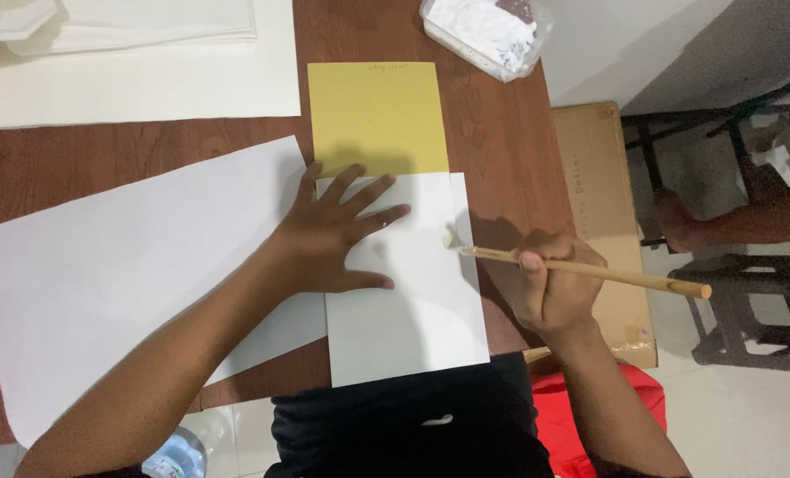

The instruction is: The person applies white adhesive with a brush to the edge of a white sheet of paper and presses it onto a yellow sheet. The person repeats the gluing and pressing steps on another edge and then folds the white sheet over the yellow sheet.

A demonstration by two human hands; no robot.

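Note:
My left hand (335, 232) lies flat with fingers spread on a small white sheet (413, 310) at the middle of the brown table (501, 142). A yellow sheet (375, 115) lies just beyond it, partly under it. My right hand (550, 288) grips a long wooden stick (621, 276) like a brush. Its pale tip (449, 239) touches the right edge of the white sheet.
A large white sheet (103, 274) lies to the left, more white paper (138, 62) at the back left. A clear plastic bag (488, 31) with white stuff sits at the back. A cardboard box (603, 204) stands beside the table; another person's arm (740, 221) shows at right.

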